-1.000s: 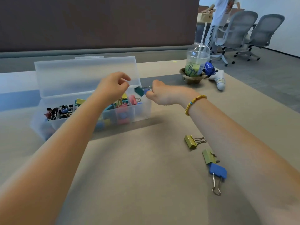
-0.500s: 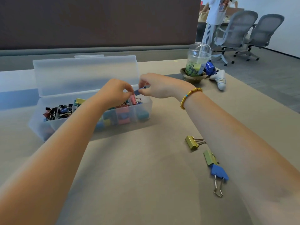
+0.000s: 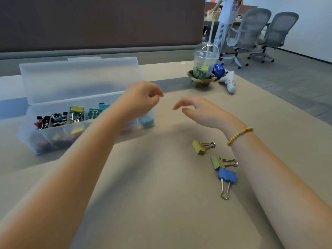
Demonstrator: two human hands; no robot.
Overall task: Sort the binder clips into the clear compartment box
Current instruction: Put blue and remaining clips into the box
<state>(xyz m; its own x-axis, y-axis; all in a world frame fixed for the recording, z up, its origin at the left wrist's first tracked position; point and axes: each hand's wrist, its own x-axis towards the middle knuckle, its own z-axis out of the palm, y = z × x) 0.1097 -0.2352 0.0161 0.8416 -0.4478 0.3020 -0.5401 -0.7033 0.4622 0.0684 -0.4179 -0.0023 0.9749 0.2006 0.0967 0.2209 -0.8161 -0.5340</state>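
Note:
The clear compartment box (image 3: 27,133) stands at the left of the table with its lid (image 3: 80,78) raised. Its compartments hold several binder clips (image 3: 75,114) in black, yellow, teal and pink. My left hand (image 3: 142,99) hovers over the box's right end with its fingers loosely curled and nothing visible in them. My right hand (image 3: 197,110) hangs just right of the box, relaxed and empty. On the table by my right forearm lie a yellow clip (image 3: 199,147), an olive clip (image 3: 217,162) and a blue clip (image 3: 227,175).
A lidded plastic cup with a straw (image 3: 205,63) sits in a paper holder at the far right of the table, with a blue and white packet (image 3: 228,81) beside it. Beyond the table edge are office chairs (image 3: 251,33) and a standing person (image 3: 226,18).
My right hand no longer holds the blue clip it carried to the box and has drawn back to the right. My left hand shifted right, over the box's end.

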